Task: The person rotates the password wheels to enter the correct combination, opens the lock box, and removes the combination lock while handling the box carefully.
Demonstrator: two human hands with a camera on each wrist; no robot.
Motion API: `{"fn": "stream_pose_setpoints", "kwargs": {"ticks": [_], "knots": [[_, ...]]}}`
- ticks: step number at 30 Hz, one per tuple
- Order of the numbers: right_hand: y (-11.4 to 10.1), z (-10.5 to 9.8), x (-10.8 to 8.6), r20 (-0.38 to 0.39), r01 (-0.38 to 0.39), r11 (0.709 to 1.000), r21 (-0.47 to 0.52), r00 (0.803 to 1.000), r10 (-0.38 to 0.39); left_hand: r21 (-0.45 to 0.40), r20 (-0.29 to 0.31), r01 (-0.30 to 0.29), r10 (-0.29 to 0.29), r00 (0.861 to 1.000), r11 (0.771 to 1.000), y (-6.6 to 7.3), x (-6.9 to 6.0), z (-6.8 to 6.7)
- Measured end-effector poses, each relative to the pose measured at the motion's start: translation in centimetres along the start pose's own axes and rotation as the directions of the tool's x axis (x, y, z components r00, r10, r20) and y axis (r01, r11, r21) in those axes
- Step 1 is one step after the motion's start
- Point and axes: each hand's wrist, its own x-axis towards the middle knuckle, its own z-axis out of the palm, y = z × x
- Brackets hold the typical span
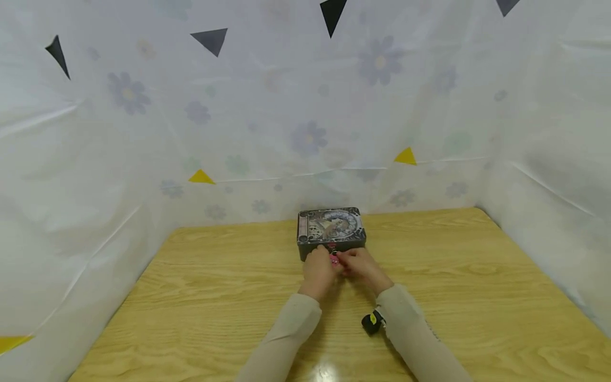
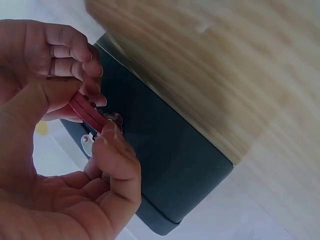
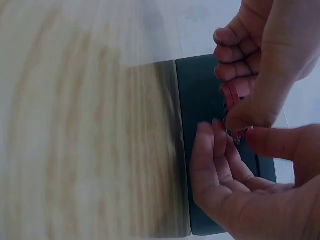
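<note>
A dark tin box point(image 1: 329, 253) with a printed picture lid stands at the back of the table. At its front, my left hand point(image 1: 319, 270) grips a small red padlock point(image 2: 92, 116) between thumb and fingers. Dark dial-like bumps run along the padlock's side. My right hand point(image 1: 365, 268) pinches the padlock's other end with thumb and fingertips, as the right wrist view shows at the red padlock point(image 3: 233, 94). Beside it in the left wrist view shows a metal latch point(image 2: 87, 144) on the box front. Fingers hide most of the shackle.
The wood-grain table point(image 1: 215, 297) carries the box near its rear edge. Behind stands a white flowered curtain point(image 1: 267, 132) with black and yellow triangles on it. A small black device point(image 1: 371, 322) sits by the right sleeve cuff.
</note>
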Motion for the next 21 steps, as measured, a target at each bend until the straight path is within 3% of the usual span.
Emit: {"fn": "stream_pose_setpoints", "kwargs": {"ticks": [3,9,21], "knots": [[0.12,0.18,0.05,-0.046,-0.004,1.000,0.015,0.999,0.005,-0.014,-0.011,-0.018,0.017,1.000,1.000,-0.11,-0.09,-0.02],[0.20,0.34,0.14,-0.063,-0.012,0.999,0.040,0.998,0.015,-0.035,-0.031,-0.051,0.050,0.998,0.998,-0.37,-0.16,0.00],[0.32,0.44,0.33,-0.065,-0.049,0.991,0.122,0.996,0.057,-0.089,-0.015,-0.039,0.038,0.999,0.995,-0.75,-0.05,-0.07]]}}
